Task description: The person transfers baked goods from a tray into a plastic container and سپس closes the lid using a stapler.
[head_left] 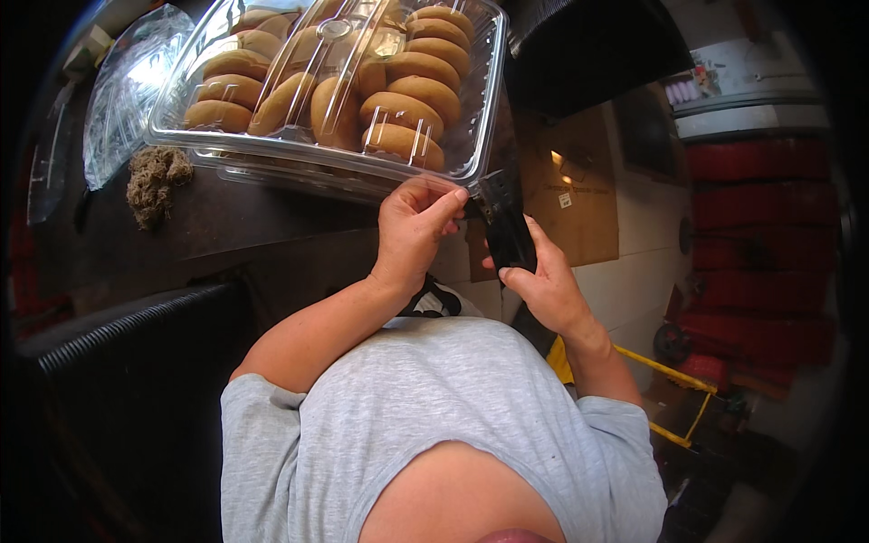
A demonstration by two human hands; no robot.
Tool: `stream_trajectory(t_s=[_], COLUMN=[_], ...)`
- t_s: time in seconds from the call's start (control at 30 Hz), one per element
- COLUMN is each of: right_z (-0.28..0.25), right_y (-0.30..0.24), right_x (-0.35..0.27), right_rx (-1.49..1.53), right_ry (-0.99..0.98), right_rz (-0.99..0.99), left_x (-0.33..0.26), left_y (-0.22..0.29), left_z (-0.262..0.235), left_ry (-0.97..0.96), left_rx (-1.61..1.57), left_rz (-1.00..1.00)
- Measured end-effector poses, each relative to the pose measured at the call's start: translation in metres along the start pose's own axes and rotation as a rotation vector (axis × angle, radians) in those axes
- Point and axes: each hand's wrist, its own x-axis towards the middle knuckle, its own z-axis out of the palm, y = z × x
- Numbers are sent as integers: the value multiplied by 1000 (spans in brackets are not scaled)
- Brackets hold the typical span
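A clear plastic clamshell box [317, 156] full of brown ring doughnuts [421, 68] sits at the edge of a dark table, its lid down. My left hand [415, 222] is closed in a pinch, thumb and forefinger on the box's rim near its near right corner. In my right hand [548, 281] is a black stapler [509, 231], fingers wrapped round its body. The stapler's far end meets that same corner, just right of my left fingertips. Whether its jaws are pressed together I cannot tell.
Left of the box lie a tangled brown fibre clump [156, 181] and clear plastic bags or covers [136, 100]. A black ribbed chair [136, 335] stands at lower left. Cardboard [579, 204], a yellow metal frame [670, 366] and stacked red things [765, 217] are at right.
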Motion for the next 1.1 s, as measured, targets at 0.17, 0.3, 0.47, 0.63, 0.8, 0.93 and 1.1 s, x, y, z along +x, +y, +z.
stream_trajectory(t_s=[0.17, 0.3, 0.47, 0.63, 0.8, 0.93, 1.1], right_z=[5, 2, 10, 8, 12, 4, -12], right_y=[-4, -1, -4, 2, 7, 2, 11], right_x=[3, 5, 4, 11, 20, 15, 7], right_rx=[-31, -79, -81, -198, -227, -28, 0], right_ry=[-2, -33, 51, 70, 115, 23, -14], right_rz=[5, 24, 72, 179, 227, 200, 140], left_x=[0, 2, 3, 2, 5, 4, -16], left_y=[2, 0, -3, -3, -8, -7, 4], left_z=[-3, -5, -7, -8, -7, -13, -70], left_ry=[-16, -30, -56, -59, -57, -136, 1], left_rx=[-14, 6, 7, 36, 29, 31, 125], left_rz=[-8, 4, 32, 43, 48, 23, 25])
